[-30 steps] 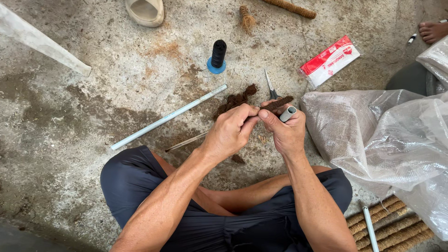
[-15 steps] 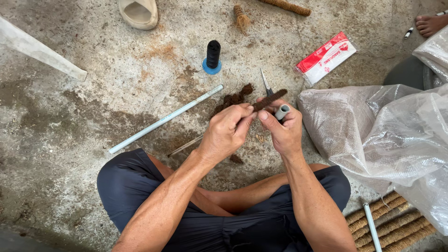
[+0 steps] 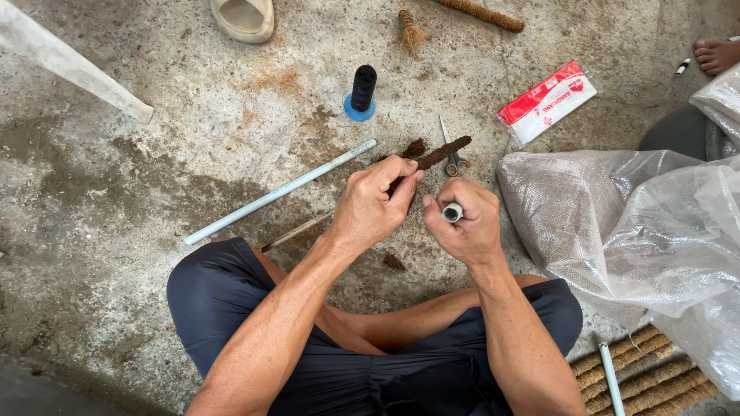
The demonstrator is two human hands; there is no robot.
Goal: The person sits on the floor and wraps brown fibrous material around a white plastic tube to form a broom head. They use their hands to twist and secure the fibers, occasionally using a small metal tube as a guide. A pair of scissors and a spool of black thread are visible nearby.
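Note:
I sit cross-legged on a concrete floor. My left hand (image 3: pixel 376 202) pinches a brown fibrous coir rope (image 3: pixel 441 152) that runs up and to the right from its fingertips. My right hand (image 3: pixel 464 222) is closed around a short white tube (image 3: pixel 452 212) whose open end faces the camera. The two hands are close together, almost touching. Small scissors (image 3: pixel 451 151) lie on the floor just past the rope. A long white pipe (image 3: pixel 279 192) lies on the floor to the left of my left hand.
A black thread spool on a blue base (image 3: pixel 361 92) stands ahead. A red and white packet (image 3: pixel 546 102) lies at right. A large clear plastic sack (image 3: pixel 647 239) fills the right side, with rope-wrapped sticks (image 3: pixel 644 377) below it. A sandal (image 3: pixel 243 17) and another person's foot (image 3: pixel 715 54) sit at the far edges.
My right hand has turned so the tube's open end now faces up. My left hand has slid along the rope, and the hands have drawn slightly apart.

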